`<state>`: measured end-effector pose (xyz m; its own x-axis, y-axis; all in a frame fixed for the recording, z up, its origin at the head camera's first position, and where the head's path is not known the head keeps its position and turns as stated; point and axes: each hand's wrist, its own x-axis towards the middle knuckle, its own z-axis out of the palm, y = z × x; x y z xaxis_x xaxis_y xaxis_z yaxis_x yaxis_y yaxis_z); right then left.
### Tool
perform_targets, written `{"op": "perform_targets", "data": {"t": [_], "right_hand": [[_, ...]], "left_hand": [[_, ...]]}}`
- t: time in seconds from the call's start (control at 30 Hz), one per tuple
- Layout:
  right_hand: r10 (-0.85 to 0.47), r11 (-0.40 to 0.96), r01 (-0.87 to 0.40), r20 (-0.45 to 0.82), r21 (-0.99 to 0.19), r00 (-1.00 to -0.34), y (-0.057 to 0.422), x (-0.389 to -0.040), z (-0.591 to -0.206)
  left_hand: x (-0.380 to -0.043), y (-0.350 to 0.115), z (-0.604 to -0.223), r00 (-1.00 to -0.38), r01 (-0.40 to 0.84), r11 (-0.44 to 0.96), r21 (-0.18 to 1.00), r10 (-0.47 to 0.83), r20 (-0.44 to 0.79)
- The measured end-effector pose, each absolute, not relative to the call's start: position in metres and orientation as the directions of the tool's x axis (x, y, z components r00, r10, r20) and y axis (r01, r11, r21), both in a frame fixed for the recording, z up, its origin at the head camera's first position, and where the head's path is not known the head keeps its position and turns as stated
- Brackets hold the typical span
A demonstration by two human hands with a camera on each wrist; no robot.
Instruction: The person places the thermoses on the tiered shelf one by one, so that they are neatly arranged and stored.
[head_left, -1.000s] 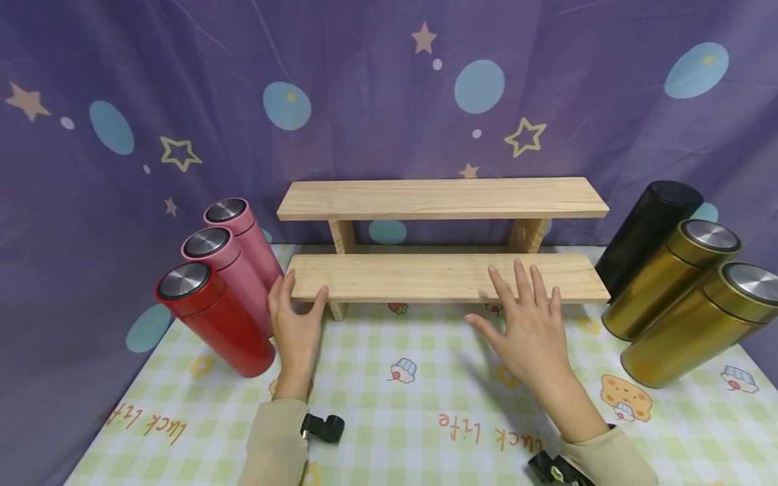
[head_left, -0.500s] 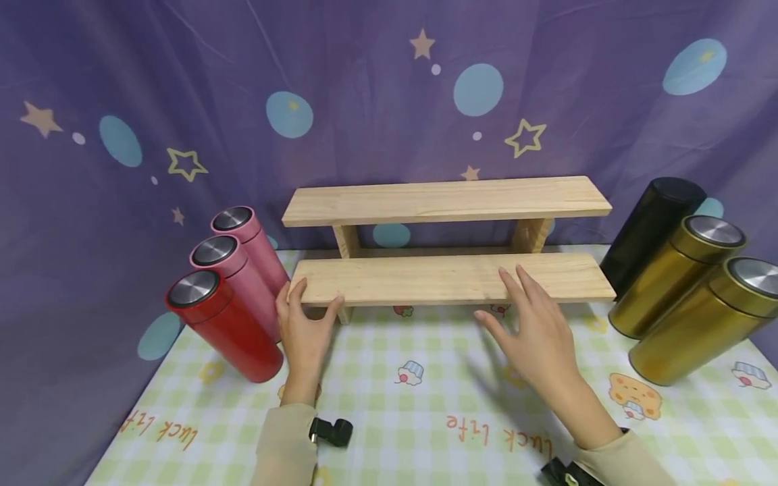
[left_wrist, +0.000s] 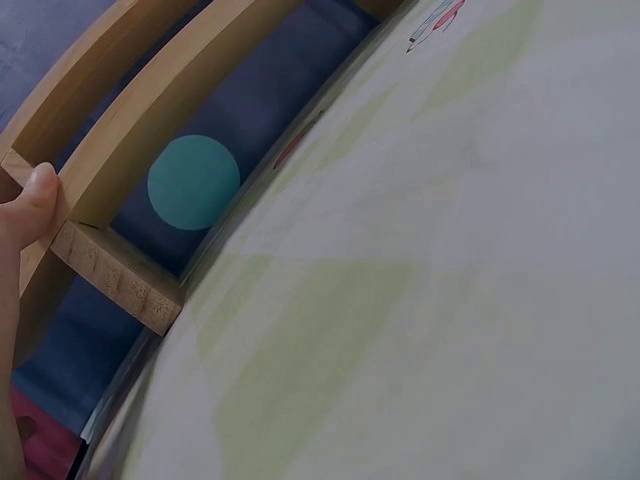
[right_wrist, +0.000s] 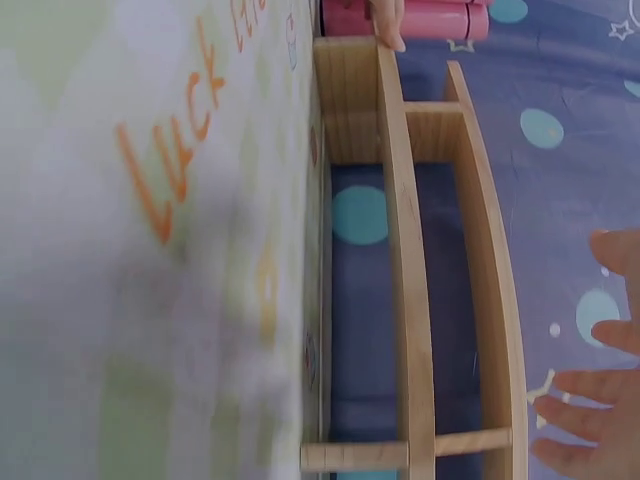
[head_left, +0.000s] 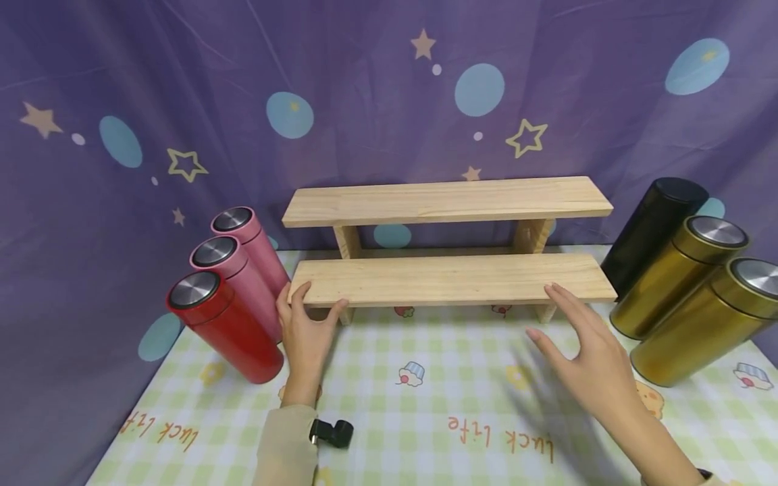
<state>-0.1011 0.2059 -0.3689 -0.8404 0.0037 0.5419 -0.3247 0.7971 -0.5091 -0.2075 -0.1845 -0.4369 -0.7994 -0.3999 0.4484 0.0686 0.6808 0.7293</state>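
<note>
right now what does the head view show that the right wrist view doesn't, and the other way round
Only the head view shows the two gold bottles and the black bottle.

Only the right wrist view looks through beneath the lower board to the curtain behind.

Both show the wooden shelf, the left hand gripping its left end, the open right hand, some pink bottle and the tablecloth with orange lettering.
</note>
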Motion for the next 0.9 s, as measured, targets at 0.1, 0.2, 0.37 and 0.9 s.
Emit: {"op": "perform_targets", "data": {"t": [0.1,0.2,0.37,0.9], "right_hand": [[0.032,0.773,-0.309,0.519,-0.555,-0.854,0.218,-0.092,-0.369],[0.071,0.768,-0.3,0.54,-0.566,-0.839,0.228,-0.084,-0.37],[0.106,0.762,-0.358,0.649,-0.54,-0.753,0.248,-0.075,-0.372],[0.239,0.665,-0.45,0.741,-0.596,-0.628,0.307,-0.04,-0.386]], "left_hand": [[-0.207,-0.184,-0.437,-0.8,0.063,0.68,0.731,-0.403,0.444],[-0.207,-0.183,-0.437,-0.801,0.059,0.681,0.73,-0.404,0.442],[-0.207,-0.181,-0.438,-0.8,0.043,0.686,0.726,-0.412,0.436],[-0.206,-0.182,-0.436,-0.796,0.032,0.689,0.724,-0.42,0.435]]}}
